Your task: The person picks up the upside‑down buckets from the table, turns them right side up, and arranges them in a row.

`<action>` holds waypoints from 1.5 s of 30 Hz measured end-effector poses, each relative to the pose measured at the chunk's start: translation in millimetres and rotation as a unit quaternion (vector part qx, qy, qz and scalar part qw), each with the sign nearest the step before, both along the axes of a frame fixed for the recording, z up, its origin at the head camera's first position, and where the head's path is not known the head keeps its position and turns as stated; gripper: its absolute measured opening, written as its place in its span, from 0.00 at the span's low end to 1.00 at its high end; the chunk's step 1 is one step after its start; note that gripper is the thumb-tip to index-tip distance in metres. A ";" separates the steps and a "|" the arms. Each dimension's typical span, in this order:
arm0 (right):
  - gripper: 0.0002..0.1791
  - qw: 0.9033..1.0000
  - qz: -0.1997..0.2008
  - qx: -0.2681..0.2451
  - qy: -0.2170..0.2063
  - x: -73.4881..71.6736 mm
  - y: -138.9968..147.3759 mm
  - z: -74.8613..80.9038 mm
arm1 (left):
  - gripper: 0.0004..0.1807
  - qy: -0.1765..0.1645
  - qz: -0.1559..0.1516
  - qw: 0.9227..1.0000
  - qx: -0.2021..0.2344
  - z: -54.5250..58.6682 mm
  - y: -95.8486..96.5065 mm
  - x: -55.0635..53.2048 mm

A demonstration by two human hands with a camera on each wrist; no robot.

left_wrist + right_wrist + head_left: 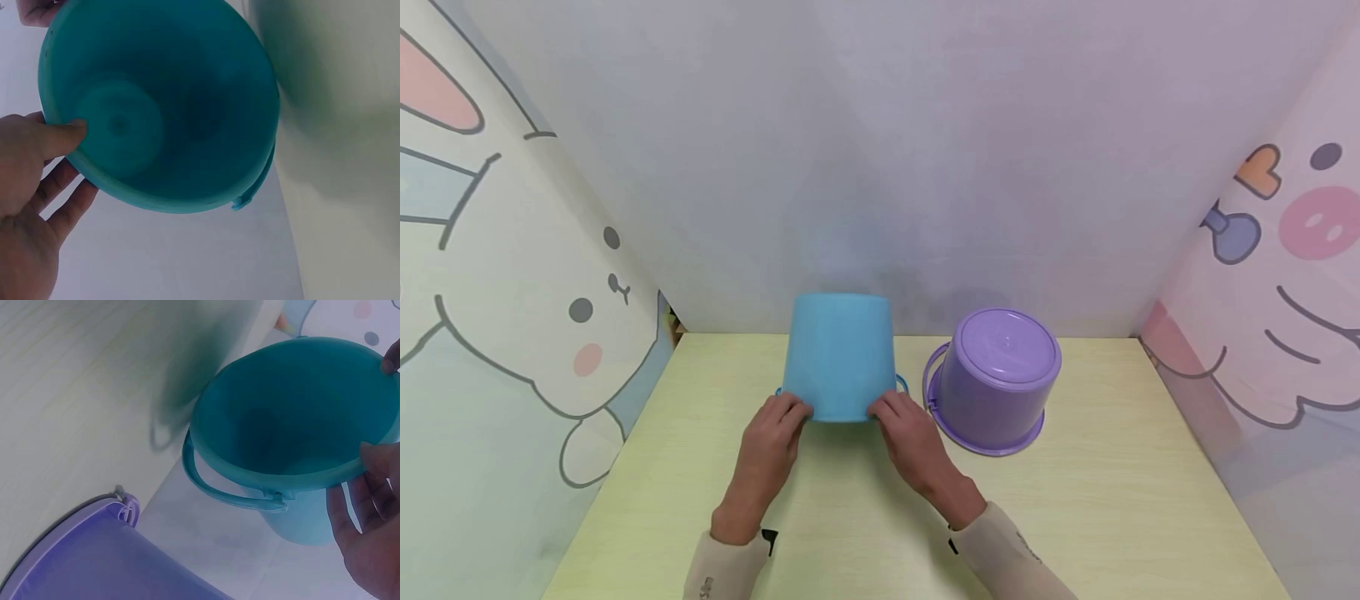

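Apparently midway: blue bucket [840,358] gripped and tilted, not yet flat.
Left hand [767,440] and right hand [916,440] pinch its rim, thumbs inside; purple bucket [996,400] stands upended beside the right fingers.

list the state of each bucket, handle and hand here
blue bucket: tilted, held at its rim, nothing seen inside
blue handle: attached, swung clear of the mouth
purple bucket: upside down on the table
purple handle: out to the side facing the blue bucket
left hand: gripping the blue bucket's rim
right hand: gripping the blue bucket's rim
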State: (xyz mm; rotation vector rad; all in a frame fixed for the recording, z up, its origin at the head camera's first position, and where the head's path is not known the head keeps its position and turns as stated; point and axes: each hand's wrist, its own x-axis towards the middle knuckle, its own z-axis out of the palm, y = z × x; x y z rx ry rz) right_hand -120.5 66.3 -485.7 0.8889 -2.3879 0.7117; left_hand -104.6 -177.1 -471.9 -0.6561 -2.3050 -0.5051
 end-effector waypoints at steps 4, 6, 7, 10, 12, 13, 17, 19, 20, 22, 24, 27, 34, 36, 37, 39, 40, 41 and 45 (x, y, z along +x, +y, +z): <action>0.11 1.000 0.007 -0.014 -0.009 0.6 1.5 5.7 | 0.16 0.008 -0.007 1.000 0.009 5.1 0.2 -1.6; 0.11 1.000 0.007 -0.019 -0.007 0.6 1.9 8.2 | 0.16 0.012 -0.008 1.000 0.012 7.9 0.6 -2.6; 0.12 1.000 0.007 -0.022 -0.003 0.6 2.0 9.5 | 0.16 0.013 -0.007 1.000 0.013 9.4 0.7 -3.0; 0.14 1.000 0.006 -0.031 0.001 0.1 1.9 12.8 | 0.16 0.015 -0.005 1.000 0.014 14.6 1.0 -4.2; 0.15 0.999 0.005 -0.036 -0.003 0.1 2.0 15.3 | 0.16 0.014 -0.004 1.000 0.013 18.0 1.1 -4.6; 0.16 0.999 0.005 -0.038 -0.009 0.2 2.1 16.5 | 0.16 0.012 -0.003 1.000 0.013 19.5 1.2 -4.7; 0.16 0.998 0.007 -0.055 -0.036 0.5 3.0 21.6 | 0.16 0.002 0.002 1.000 0.012 25.6 2.0 -5.2; 0.15 0.997 0.008 -0.065 -0.043 0.5 3.6 23.5 | 0.16 -0.002 0.005 1.000 0.013 27.6 2.4 -5.7; 0.15 0.996 0.009 -0.070 -0.045 0.5 3.8 24.5 | 0.16 -0.003 0.005 1.000 0.013 28.6 2.7 -6.0; 0.13 0.996 0.010 -0.075 -0.046 0.1 4.2 25.6 | 0.16 -0.002 0.004 1.000 0.015 30.0 3.2 -6.8; 0.12 0.996 0.011 -0.079 -0.044 -0.7 4.4 26.3 | 0.16 0.001 0.002 1.000 0.017 31.3 3.4 -7.9; 0.11 0.996 0.013 -0.082 -0.044 -1.8 4.4 27.2 | 0.16 0.007 -0.001 1.000 0.020 33.1 3.3 -9.5; 0.09 0.994 0.018 -0.095 -0.050 -3.9 4.0 28.6 | 0.14 0.001 0.001 1.000 0.021 36.5 2.7 -12.0; 0.09 0.994 0.017 -0.096 -0.052 -4.8 3.7 28.0 | 0.13 -0.002 0.002 1.000 0.022 37.4 2.9 -12.3; 0.09 0.994 0.016 -0.098 -0.052 -5.1 3.5 27.6 | 0.13 -0.003 0.002 1.000 0.023 37.8 3.1 -12.4; 0.10 0.993 0.011 -0.103 -0.051 -5.2 3.0 25.9 | 0.13 -0.006 0.003 1.000 0.024 38.6 3.7 -12.4; 0.11 0.993 0.006 -0.108 -0.050 -4.9 2.7 24.8 | 0.13 -0.007 0.004 1.000 0.024 38.9 4.1 -12.4; 0.12 0.992 -0.001 -0.113 -0.050 -4.1 2.3 23.2 | 0.13 -0.008 0.005 1.000 0.024 39.2 4.5 -12.3; 0.19 0.985 -0.052 -0.149 -0.074 1.2 1.0 10.8 | 0.13 -0.009 0.006 1.000 0.024 40.2 6.1 -12.1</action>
